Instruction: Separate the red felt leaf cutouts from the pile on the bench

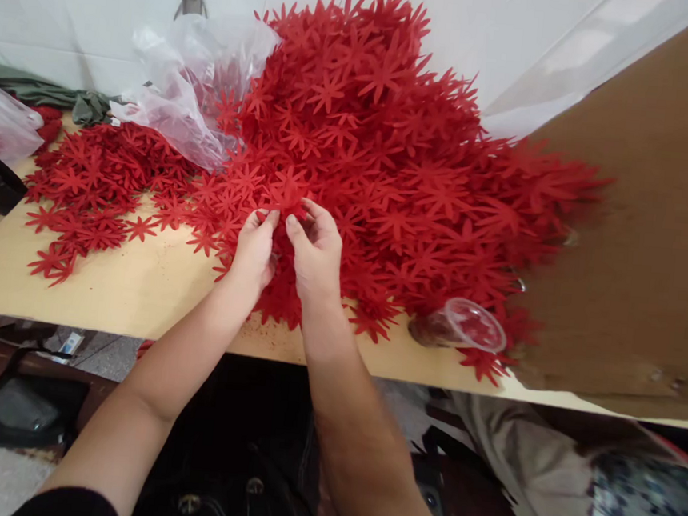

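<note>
As the head view shows, the left hand (253, 248) and the right hand (320, 257), close together, each pinch thumb against finger on a red, many-petalled, felt-like cutout (288, 191), held over the front of a large heap of matching red cutouts (379, 133) on the pale yellow, smooth counter (154, 290). The step appears to be handling this piece; the next move likely calls for a light, even grip.
</note>
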`<state>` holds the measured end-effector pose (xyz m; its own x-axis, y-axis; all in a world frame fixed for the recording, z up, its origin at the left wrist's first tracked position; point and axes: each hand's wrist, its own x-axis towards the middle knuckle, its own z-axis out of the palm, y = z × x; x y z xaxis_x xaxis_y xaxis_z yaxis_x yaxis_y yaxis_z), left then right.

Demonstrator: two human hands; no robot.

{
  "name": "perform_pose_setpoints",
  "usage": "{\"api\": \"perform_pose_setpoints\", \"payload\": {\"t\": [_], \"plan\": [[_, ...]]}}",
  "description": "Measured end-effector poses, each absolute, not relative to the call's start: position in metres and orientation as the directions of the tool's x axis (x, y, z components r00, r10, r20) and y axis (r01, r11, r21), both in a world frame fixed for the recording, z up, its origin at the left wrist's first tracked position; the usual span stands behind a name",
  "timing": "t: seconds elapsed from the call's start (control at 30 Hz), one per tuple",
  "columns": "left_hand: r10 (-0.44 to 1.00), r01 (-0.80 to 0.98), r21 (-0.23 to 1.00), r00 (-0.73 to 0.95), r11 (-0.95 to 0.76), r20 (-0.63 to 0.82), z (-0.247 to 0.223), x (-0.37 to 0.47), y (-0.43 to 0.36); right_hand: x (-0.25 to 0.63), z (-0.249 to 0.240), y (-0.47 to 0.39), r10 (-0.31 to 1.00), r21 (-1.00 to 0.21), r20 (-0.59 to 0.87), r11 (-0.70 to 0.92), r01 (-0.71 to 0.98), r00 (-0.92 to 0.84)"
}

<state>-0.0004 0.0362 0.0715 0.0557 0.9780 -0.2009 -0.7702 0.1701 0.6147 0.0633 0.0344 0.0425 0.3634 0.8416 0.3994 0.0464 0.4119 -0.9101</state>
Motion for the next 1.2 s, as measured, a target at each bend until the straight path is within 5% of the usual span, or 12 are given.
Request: {"api": "perform_pose_setpoints", "payload": {"t": [0.4, 0.63, 0.8, 0.97, 1.2], "plan": [[1.0, -0.478, 0.878, 0.021, -0.005, 0.017, 0.071, -0.013, 0.073, 0.072, 0.06, 0.075, 0.821, -0.883, 0.374, 0.458, -0.107, 0.431], [0.992, -0.467, 0.875, -0.087, -0.125, 0.095, 0.063, -0.027, 0.08, 0.084, 0.064, 0.099, 0.845, -0.906, 0.325, 0.407, -0.116, 0.425], [0.981, -0.507, 0.847, 0.013, -0.161, 0.194, 0.064, -0.029, 0.081, 0.073, 0.061, 0.1, 0.914, -0.906, 0.362, 0.391, -0.163, 0.184], [0.976, -0.543, 0.811, -0.135, -0.219, 0.173, 0.054, -0.032, 0.092, 0.065, 0.054, 0.094, 0.947, -0.935, 0.322, 0.317, -0.161, -0.001], [0.971, -0.43, 0.878, -0.199, -0.211, 0.135, 0.053, -0.028, 0.086, 0.069, 0.057, 0.087, 0.919, -0.929, 0.343, 0.363, -0.078, 0.193]]}}
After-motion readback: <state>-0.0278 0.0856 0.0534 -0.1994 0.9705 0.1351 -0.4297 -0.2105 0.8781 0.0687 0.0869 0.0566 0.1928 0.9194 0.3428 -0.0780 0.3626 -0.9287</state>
